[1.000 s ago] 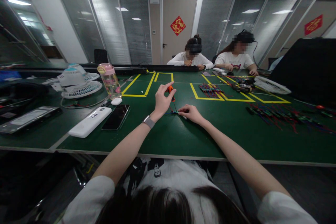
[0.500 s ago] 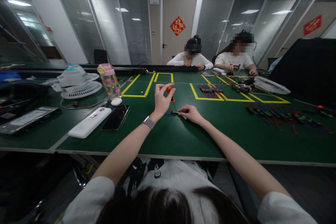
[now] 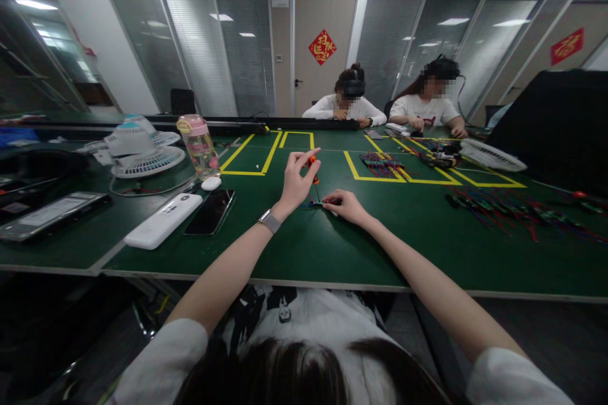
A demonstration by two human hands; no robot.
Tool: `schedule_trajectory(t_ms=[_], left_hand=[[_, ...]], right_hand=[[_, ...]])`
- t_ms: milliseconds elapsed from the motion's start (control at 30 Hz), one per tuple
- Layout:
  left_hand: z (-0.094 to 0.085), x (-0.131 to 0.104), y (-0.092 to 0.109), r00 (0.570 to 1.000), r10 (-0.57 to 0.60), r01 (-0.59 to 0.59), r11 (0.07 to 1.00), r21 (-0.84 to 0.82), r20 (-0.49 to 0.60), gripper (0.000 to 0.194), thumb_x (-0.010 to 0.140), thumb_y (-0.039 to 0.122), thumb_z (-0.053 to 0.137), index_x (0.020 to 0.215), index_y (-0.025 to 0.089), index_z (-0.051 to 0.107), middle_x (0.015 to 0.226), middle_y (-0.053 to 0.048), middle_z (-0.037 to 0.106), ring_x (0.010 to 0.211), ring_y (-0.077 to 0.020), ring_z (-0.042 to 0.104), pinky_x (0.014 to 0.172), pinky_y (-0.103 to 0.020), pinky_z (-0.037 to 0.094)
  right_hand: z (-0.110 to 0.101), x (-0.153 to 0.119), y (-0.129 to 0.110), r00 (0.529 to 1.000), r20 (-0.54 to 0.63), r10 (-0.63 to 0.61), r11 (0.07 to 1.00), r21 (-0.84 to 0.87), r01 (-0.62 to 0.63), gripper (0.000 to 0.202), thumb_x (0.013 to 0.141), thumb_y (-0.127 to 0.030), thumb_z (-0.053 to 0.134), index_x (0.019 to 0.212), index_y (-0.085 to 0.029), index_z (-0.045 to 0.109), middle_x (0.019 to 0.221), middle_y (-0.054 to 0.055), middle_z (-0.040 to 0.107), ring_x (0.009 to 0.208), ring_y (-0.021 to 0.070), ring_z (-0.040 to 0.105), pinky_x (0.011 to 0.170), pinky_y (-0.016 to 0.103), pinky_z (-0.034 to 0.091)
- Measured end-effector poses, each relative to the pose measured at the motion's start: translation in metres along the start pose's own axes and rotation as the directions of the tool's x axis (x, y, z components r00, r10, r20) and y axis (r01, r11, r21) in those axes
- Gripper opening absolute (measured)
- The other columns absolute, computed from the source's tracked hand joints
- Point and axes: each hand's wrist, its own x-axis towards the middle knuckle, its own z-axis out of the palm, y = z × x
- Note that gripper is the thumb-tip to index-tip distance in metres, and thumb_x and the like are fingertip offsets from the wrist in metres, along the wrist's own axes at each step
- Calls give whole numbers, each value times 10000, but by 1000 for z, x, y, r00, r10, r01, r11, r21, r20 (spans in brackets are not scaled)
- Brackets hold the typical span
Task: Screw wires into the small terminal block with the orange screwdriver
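Left hand (image 3: 295,182): narrow grip, fingers and thumb bent about the orange handle of a driver (image 3: 313,171). One finger extends over the top of the handle. Right hand (image 3: 350,206): thumb and fingertips brought together in a pinch at the near right side of a small board (image 3: 319,204). The exact contact is too small to tell. My right forearm reaches in low over the tabletop (image 3: 285,259).

Position: the board lies between my hands, low at the tabletop, just left of my right fingertips and below my left hand. The driver stands nearly upright, slightly tilted, its thin shaft running down to the board. I cannot tell whether the tip sits in a screw.

Appearance: board small, greenish, with thin dark and coloured wires (image 3: 306,205) at its left side; finer detail not resolved. Driver handle orange with dark portions, partly hidden by my fingers; shaft metallic.

Surroundings: a watch (image 3: 270,221) is on my left wrist. To the left of my hands lie a black phone (image 3: 210,212), a white slab (image 3: 164,221) and a small white case (image 3: 211,183), with a pink-lidded bottle (image 3: 199,149) behind. To the right, one wired heap (image 3: 380,163) overlaps yellow tape (image 3: 380,178); a larger pile (image 3: 517,210) spreads nearer the right edge. Two people sit across the tabletop, heads lowered.
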Motion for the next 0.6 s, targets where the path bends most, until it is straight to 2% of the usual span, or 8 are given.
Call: schedule_trajectory(t_ms=[133, 267, 367, 500, 600], left_hand=[[-1, 0, 1, 999, -6, 8, 998, -61, 41, 351, 942, 185, 377, 1249, 246, 536, 1055, -44, 586, 970, -140, 555, 877, -278, 442], [-1, 0, 4, 1000, 0, 0, 1000, -6, 10, 278, 898, 221, 503, 1163, 226, 587, 931, -27, 588, 852, -136, 551, 809, -266, 455], [-1, 0, 3, 1000, -2, 3, 999, 33, -11, 256, 875, 256, 555, 1122, 218, 610, 924, -33, 554, 852, -142, 538, 811, -266, 453], [0, 0, 0, 999, -30, 30, 1000, 3, 11, 321, 943, 221, 395, 1224, 224, 548, 1035, -57, 554, 953, -149, 545, 871, -284, 446], [1, 0, -2, 1000, -26, 26, 1000, -12, 14, 332, 944, 206, 388, 1245, 225, 526, 1046, -54, 579, 952, -149, 555, 863, -287, 451]], right_hand=[[1, 0, -1, 1000, -3, -9, 1000, 6, 9, 208, 746, -248, 667, 916, -145, 727, 816, 57, 659, 677, 126, 582, 650, 239, 456], [2, -1, -1, 1000, -11, -12, 1000, 15, 12, 232, 744, -240, 668, 946, -134, 709, 814, 58, 654, 685, 130, 577, 656, 243, 453], [2, -1, 0, 1000, -19, -25, 1000, 5, 25, 220, 749, -246, 662, 941, -148, 705, 795, 48, 649, 685, 133, 570, 655, 247, 449], [2, -1, 1, 999, -16, -44, 999, 6, 44, 213, 758, -255, 654, 939, -157, 706, 792, 46, 644, 690, 137, 567, 661, 252, 448], [2, -1, 1, 999, -13, -40, 999, 2, 40, 195, 761, -250, 650, 924, -162, 712, 798, 45, 641, 690, 134, 566, 667, 252, 449]])
